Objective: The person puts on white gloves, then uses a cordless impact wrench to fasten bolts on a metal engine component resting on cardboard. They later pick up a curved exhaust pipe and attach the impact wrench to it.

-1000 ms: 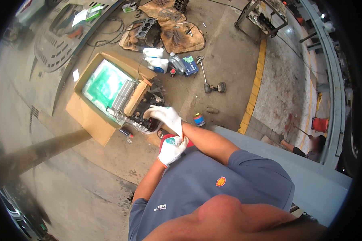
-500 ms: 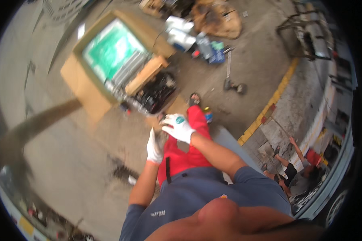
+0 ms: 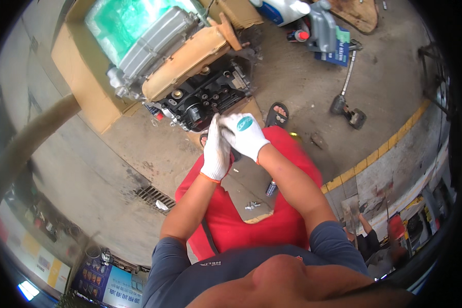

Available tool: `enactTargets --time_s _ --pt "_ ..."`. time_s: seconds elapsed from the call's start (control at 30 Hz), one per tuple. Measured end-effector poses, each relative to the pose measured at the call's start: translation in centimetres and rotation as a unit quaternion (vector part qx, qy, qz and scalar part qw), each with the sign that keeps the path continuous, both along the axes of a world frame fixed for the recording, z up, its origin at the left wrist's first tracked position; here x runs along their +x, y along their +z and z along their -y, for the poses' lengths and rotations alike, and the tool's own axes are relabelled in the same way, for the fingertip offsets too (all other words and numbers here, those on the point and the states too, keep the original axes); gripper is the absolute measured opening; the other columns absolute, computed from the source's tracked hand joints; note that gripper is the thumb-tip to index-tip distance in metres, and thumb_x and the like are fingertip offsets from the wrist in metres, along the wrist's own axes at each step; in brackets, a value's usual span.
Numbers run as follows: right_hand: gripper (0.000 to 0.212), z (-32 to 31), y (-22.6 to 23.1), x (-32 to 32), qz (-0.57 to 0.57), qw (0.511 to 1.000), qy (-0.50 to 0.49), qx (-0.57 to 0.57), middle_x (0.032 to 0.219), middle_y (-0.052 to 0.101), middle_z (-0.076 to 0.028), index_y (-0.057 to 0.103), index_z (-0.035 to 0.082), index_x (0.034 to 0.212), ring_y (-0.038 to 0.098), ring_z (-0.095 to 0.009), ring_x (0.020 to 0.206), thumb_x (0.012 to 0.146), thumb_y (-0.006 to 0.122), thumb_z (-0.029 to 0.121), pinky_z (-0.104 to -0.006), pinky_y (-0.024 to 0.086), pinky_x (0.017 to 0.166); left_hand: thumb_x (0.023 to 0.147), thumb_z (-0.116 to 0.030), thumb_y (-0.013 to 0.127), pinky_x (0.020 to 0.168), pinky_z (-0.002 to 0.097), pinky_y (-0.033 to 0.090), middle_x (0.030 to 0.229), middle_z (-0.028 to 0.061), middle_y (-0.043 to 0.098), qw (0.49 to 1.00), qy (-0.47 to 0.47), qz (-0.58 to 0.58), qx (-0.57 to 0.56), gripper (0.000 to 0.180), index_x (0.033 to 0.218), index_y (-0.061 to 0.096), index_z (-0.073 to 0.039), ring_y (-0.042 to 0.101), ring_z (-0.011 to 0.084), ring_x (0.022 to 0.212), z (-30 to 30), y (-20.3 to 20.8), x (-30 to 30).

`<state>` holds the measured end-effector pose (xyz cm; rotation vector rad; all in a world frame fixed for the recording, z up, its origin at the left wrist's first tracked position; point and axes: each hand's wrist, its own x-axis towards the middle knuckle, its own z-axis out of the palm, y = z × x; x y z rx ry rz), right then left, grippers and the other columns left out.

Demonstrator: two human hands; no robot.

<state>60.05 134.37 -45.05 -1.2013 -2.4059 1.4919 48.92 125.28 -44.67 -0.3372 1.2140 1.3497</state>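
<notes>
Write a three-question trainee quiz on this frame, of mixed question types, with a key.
1. True or false: the gloved left hand and right hand are held far apart.
2. Which of these lies on the floor to the right of the engine? A) a ladder; B) a cordless impact wrench; C) a tyre.
3. Fill in the colour: the trousers are ____.

Key: 1. False, they meet in this view. 2. B. 3. Red.

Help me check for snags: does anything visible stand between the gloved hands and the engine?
Nothing visible does. In view, the left hand and right hand are together by the near edge of the engine; whether they touch it is unclear.
</notes>
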Motion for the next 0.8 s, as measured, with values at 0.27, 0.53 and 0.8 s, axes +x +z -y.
enactTargets --time_s 0.27,0.53,0.8 --pt "0.018 -3.6 -12.9 -5.5 -0.338 0.842 -0.297 -0.298 0.107 0.069 -0.008 0.065 0.004 0.119 0.069 -0.018 0.098 0.101 0.060 0.004 -0.0316 0.058 0.088 0.114 -0.034 0.053 0.120 0.0429 0.041 0.157 0.0172 0.051 0.965 -0.099 -0.240 0.036 0.060 0.161 0.037 -0.001 0.055 0.0275 0.140 -2.6 -8.6 -4.9" --pt "0.023 -6.2 -12.6 -6.9 -0.460 0.722 -0.302 -0.419 0.099 0.068 -0.012 0.056 -0.004 0.122 0.071 -0.018 0.082 0.104 0.062 0.008 -0.0393 0.067 0.082 0.109 -0.027 0.064 0.108 0.0444 0.053 0.139 0.0214 0.061 0.958 0.020 -0.265 0.107 0.053 0.151 0.045 0.000 0.064 0.0323 0.126 -3.2 -12.7 -10.8" --pt "0.029 -5.7 -15.3 -11.4 -0.588 0.575 -0.396 -0.408 0.112 0.067 -0.013 0.060 -0.003 0.131 0.071 -0.022 0.100 0.102 0.055 -0.002 -0.0425 0.063 0.099 0.108 -0.023 0.065 0.106 0.0474 0.053 0.134 0.0204 0.066 0.948 -0.029 -0.280 0.148 0.044 0.145 0.052 -0.002 0.066 0.0336 0.121 -4.5 -15.8 -15.2"
